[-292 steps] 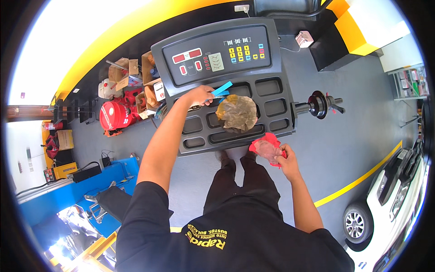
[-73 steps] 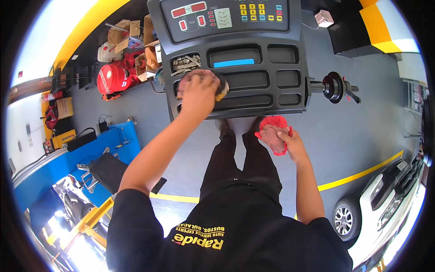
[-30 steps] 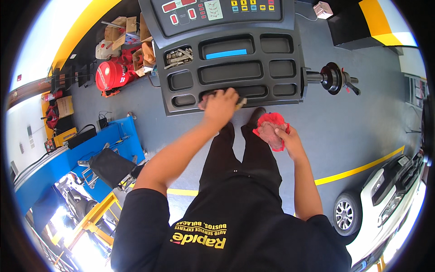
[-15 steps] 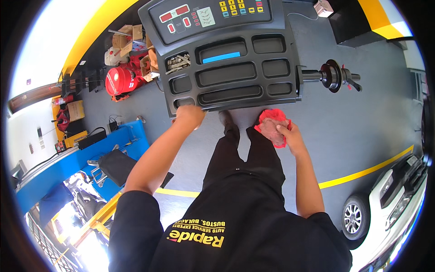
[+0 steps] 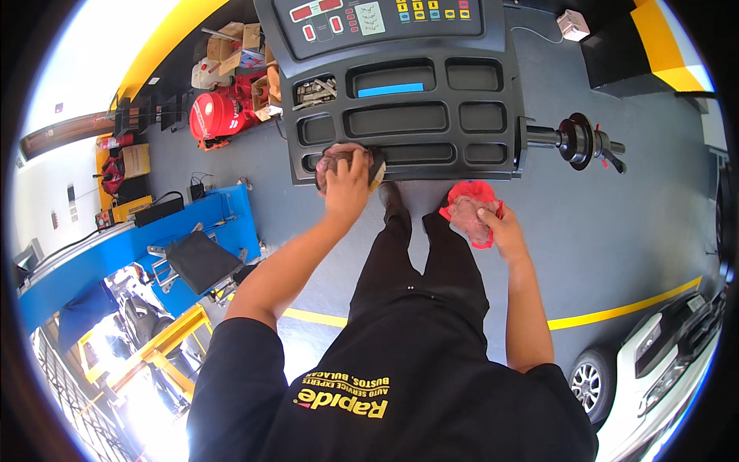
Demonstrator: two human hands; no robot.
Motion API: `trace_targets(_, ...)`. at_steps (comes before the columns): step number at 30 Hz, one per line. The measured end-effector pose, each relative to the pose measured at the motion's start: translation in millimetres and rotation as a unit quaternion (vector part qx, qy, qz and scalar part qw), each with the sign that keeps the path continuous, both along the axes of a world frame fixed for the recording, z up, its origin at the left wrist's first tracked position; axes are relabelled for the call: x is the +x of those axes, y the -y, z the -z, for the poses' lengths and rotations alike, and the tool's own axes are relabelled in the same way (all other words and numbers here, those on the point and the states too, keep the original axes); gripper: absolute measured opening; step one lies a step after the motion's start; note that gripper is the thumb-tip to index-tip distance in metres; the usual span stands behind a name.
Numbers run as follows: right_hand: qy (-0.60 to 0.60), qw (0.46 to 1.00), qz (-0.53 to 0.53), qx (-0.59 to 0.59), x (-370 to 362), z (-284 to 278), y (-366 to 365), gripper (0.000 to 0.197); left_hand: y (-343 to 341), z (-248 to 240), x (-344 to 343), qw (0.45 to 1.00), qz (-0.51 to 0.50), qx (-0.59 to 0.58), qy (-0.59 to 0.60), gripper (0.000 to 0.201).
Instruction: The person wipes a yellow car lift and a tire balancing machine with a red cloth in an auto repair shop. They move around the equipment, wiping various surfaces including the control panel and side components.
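Observation:
At the front left edge of the black wheel balancer's tray top (image 5: 362, 173), my left hand (image 5: 348, 185) is closed over a bunched, grimy pinkish rag (image 5: 332, 158). A dark and yellowish edge shows at the rag's right side; what it belongs to, I cannot make out. My right hand (image 5: 504, 229) hangs lower, in front of the machine, pinching a red cloth (image 5: 468, 214) with a dull pink, soiled middle. Metal pieces (image 5: 314, 92) fill one compartment, and a blue strip (image 5: 390, 89) lies in the compartment beside it.
The balancer's shaft (image 5: 577, 142) juts out to the right. A control panel (image 5: 377, 27) tops the machine. Red equipment (image 5: 219, 115) and cardboard boxes stand at the far left. A blue lift (image 5: 169, 223) lies left, and a white vehicle (image 5: 647, 369) is parked at the lower right.
My left hand has moved right along the tray's front edge, and the grimy rag now shows in it. The right hand still holds the red cloth. The whole view has shifted slightly.

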State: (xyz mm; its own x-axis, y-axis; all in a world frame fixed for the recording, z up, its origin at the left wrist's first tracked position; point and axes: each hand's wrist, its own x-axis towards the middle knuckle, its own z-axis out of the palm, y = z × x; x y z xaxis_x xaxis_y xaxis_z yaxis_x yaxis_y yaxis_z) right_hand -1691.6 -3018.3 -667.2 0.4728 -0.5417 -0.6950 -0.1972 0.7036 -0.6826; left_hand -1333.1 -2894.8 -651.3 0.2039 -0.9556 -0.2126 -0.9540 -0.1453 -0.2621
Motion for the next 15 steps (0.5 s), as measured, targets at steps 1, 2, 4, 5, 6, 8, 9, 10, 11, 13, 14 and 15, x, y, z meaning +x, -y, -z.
trace_targets(1,-0.005,1.0,-0.006,0.003,1,1,-2,0.042,-1,1,2,0.999,-0.029,0.022,-0.007,0.061)
trace_targets(2,-0.003,1.0,-0.01,-0.004,1,1,-4,0.042,-2,2,5,0.999,0.012,-0.032,0.017,0.052)
trace_targets(4,0.003,1.0,-0.011,-0.001,1,3,-8,0.042,4,3,6,0.999,0.02,-0.024,0.022,0.043)
trace_targets(5,0.003,1.0,-0.013,0.003,1,3,-11,0.043,8,4,6,1.0,0.016,0.003,0.018,0.039)
trace_targets(6,0.001,1.0,-0.017,0.015,0,3,-12,0.043,15,4,4,0.999,-0.02,0.024,0.044,0.028)
trace_targets(8,0.004,1.0,-0.018,0.025,-1,3,-15,0.044,31,3,2,0.994,-0.057,0.085,0.027,0.025)
trace_targets(9,0.006,1.0,-0.013,0.024,-2,4,-16,0.044,40,0,2,0.99,-0.073,0.12,0.011,0.023)
trace_targets(10,0.012,1.0,-0.002,0.028,-3,3,-18,0.044,53,-3,7,0.98,-0.072,0.185,-0.022,0.022)
trace_targets(11,0.001,1.0,-0.002,0.021,-3,3,-19,0.044,61,-10,10,0.969,-0.095,0.224,-0.052,0.023)
trace_targets(13,-0.011,1.0,0.013,0.013,-6,3,-23,0.044,76,-26,16,0.95,-0.135,0.267,-0.089,0.023)
trace_targets(14,-0.013,1.0,0.014,0.006,-8,3,-27,0.043,80,-36,19,0.942,-0.149,0.285,-0.097,0.024)
trace_targets(15,-0.016,1.0,0.017,-0.001,-10,3,-31,0.043,81,-45,23,0.934,-0.16,0.303,-0.104,0.025)
